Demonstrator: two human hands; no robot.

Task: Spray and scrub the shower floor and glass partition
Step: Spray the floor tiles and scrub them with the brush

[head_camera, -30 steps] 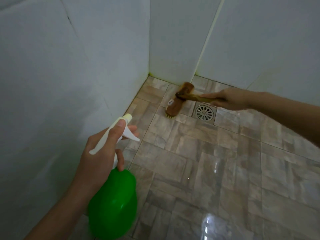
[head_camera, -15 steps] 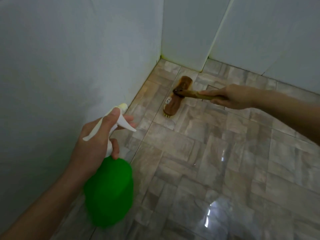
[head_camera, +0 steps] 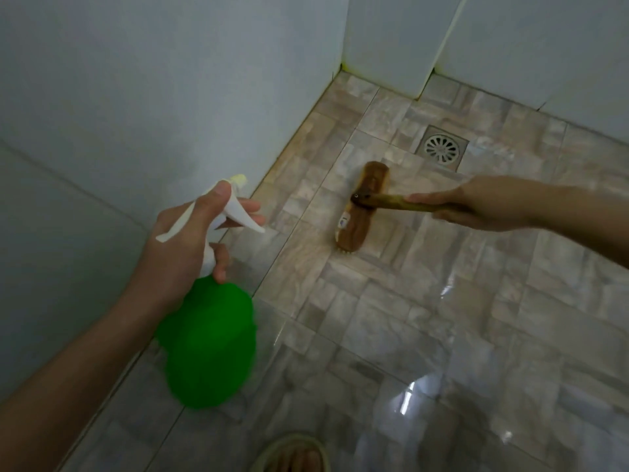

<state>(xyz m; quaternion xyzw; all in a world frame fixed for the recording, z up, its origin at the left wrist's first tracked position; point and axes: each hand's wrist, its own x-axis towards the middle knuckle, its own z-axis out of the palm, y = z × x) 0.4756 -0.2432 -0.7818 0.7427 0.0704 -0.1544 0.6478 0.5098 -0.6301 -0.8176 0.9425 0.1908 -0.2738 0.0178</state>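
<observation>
head view, left hand [head_camera: 183, 247] gripping spray bottle [head_camera: 209, 342], right hand [head_camera: 483, 207] holding brush [head_camera: 362, 206]

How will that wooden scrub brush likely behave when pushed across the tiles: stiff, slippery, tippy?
Probably stiff: the scrub brush has a solid wooden head and rigid handle, gripped by the right hand. It likely glides easily, since the floor tiles look glossy, perhaps wet. Its long head, bristles down, seems unlikely to tip.
</observation>
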